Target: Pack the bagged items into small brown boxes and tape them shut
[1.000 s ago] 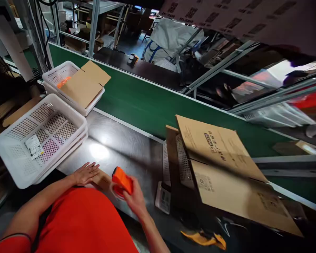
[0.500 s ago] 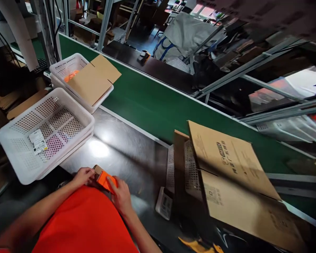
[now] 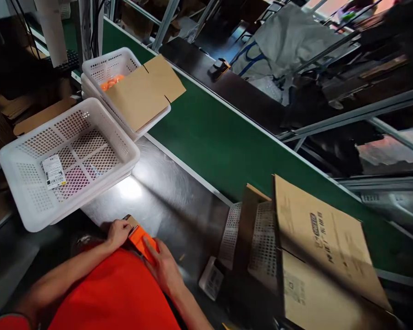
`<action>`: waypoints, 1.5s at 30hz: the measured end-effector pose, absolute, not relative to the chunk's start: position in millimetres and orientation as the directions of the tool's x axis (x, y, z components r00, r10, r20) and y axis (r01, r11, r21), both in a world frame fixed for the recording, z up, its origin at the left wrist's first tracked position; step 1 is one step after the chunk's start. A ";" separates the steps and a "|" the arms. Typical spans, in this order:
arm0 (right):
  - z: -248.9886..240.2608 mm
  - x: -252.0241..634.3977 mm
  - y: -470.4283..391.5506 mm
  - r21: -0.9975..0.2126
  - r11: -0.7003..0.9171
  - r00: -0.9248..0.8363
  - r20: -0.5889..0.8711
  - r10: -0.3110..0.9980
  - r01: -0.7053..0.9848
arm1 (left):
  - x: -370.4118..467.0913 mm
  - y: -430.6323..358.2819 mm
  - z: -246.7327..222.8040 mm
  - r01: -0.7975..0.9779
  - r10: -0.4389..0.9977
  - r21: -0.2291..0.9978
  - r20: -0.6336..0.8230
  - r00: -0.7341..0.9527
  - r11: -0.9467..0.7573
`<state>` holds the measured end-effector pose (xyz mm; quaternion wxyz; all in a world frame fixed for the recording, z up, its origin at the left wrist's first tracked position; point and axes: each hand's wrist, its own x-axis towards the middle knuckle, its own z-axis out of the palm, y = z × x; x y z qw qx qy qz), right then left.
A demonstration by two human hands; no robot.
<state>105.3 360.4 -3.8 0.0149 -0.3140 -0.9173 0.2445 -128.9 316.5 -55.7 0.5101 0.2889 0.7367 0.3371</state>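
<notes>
A small orange box [image 3: 142, 242] with an uncovered brown cardboard end lies between my two hands, over the near edge of the metal table. My left hand [image 3: 119, 234] has its fingers closed at the brown end of the box. My right hand [image 3: 165, 266] wraps round the orange part from the right, thumb on top. Left of them, a white perforated basket [image 3: 127, 158] holds a white label [image 3: 54, 172]. Behind it, another white basket [image 3: 89, 75] contains orange items [image 3: 112, 82], partly covered by a flat brown cardboard piece [image 3: 142, 91].
A green conveyor belt [image 3: 206, 133] runs diagonally behind the metal table [image 3: 172, 183]. At the right stands an open cardboard carton [image 3: 323, 229] beside more white perforated baskets [image 3: 231, 233]. A small white device [image 3: 211, 278] lies near the table's front edge.
The whole view has shifted, so the baskets and belt sit farther right in the picture. Both hands still hold the orange box, which looks much the same.
</notes>
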 end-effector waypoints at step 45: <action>-19.7 168.7 354.4 -0.516 0.688 -0.817 -0.039 0.576 0.510 | -123.0 323.0 -51.2 0.272 0.892 0.852 -0.449 -0.060 0.447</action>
